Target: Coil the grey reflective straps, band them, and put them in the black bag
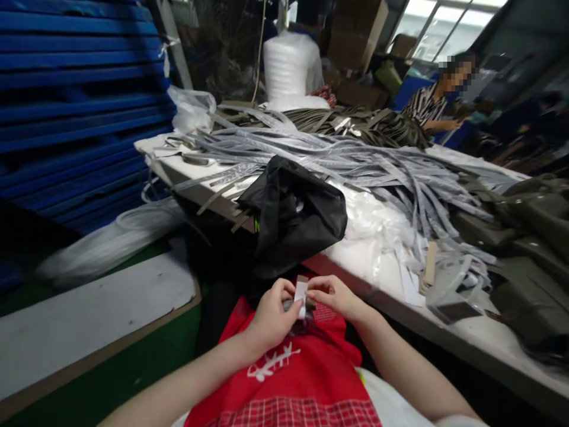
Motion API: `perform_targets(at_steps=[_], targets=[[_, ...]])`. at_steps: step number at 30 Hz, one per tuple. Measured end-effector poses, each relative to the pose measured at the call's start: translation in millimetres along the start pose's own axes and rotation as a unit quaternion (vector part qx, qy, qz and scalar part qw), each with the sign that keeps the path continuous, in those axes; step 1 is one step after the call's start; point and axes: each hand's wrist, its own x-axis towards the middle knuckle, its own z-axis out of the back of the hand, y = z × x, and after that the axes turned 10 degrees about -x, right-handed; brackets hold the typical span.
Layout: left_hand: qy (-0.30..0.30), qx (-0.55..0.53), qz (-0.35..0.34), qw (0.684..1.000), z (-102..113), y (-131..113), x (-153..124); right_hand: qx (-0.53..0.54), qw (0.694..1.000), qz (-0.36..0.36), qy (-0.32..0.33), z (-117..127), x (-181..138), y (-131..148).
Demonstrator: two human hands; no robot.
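Above my lap, my left hand (276, 311) grips a small white tag (301, 289) between thumb and fingers. My right hand (334, 295) pinches at the tag's right side, its thumb and index finger close together. Something dark and shiny shows under the tag, partly hidden by my fingers, and I cannot make out its kind. Beneath both hands lies my red apron (306, 373) with a white print and checked trim. Just beyond them a black fabric bag (297, 213) hangs over the table edge, its mouth gaping.
On the white table (382, 261) lie many grey straps (347, 148), dark olive straps (368, 121) and a clear plastic bag (462, 284). Dark folded fabric pieces (528, 279) cover the right end. Blue stacked pallets (80, 107) stand left, above a grey board (98, 308). A person (433, 101) sits beyond.
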Motion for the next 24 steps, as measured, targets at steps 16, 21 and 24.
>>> perform_targets(at_steps=[16, 21, 24], targets=[[0.065, 0.058, 0.009, 0.996, -0.8, 1.7, -10.5, 0.035, 0.964, -0.099, 0.245, 11.8, 19.2, -13.1], [0.113, 0.009, 0.084, 0.99, 10.5, 11.1, -1.1, -0.184, 0.98, -0.001, 0.075, -1.6, 6.8, -4.0], [0.149, -0.092, 0.153, 0.973, 18.6, 18.1, 12.1, -0.385, 0.914, 0.127, 0.031, -8.2, -6.8, 4.6]])
